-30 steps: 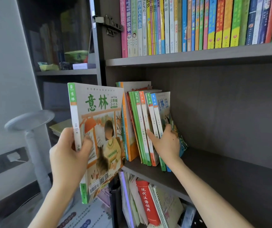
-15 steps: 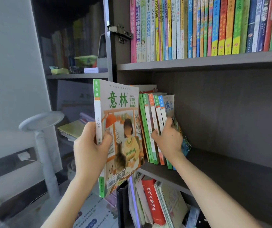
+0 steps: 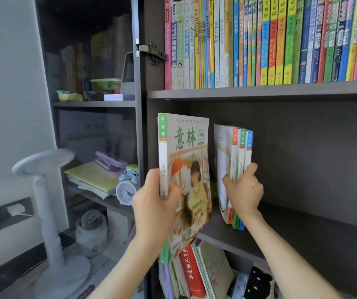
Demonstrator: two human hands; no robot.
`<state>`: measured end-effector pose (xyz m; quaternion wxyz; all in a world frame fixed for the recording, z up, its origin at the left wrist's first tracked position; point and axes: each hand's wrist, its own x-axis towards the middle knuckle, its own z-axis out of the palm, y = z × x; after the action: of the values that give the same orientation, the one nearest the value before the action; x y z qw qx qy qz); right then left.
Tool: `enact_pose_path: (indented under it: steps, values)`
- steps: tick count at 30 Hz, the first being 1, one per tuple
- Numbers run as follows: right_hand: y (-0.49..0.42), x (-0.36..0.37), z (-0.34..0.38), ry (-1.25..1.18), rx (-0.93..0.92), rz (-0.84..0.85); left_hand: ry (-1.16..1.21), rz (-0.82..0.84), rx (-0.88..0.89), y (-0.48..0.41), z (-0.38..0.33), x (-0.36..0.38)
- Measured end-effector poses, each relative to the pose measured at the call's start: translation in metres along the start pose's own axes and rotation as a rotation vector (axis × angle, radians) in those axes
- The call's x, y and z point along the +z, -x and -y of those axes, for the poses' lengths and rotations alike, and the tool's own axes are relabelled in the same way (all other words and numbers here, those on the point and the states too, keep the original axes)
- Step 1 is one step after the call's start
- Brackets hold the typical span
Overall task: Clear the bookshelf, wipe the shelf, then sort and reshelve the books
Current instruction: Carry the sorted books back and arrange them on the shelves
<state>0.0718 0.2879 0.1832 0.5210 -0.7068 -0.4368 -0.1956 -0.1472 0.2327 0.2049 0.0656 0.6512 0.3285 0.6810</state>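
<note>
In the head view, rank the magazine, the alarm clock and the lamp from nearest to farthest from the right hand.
1. The magazine, just left of the right hand, which grips the books; the left hand holds it.
2. The alarm clock, farther left, on the next bay's shelf.
3. The lamp, far left.

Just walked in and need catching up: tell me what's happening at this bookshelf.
A person is working at the middle shelf. The left hand holds one green-spined magazine upright in front of the bookcase, while the right hand grips a small batch of thin magazines on that shelf. The row of books above stands packed.
</note>
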Motion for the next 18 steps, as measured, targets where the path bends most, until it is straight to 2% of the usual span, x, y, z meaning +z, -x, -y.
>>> enact_pose_path:
  steps: [8, 12, 16, 18]
  values:
    - [-0.008, -0.025, -0.018, -0.087, 0.173, -0.085, 0.009, 0.097, -0.023, -0.009, 0.010, 0.098]
    - [-0.005, -0.020, -0.013, -0.009, 0.132, -0.061, -0.036, 0.180, -0.135, -0.018, 0.024, 0.141]
    - [-0.001, -0.011, -0.007, 0.033, 0.070, -0.022, -0.074, 0.232, -0.291, -0.031, 0.042, 0.150]
    - [0.000, -0.006, -0.003, 0.059, 0.050, -0.021, -0.178, 0.289, -0.275, -0.040, 0.046, 0.146]
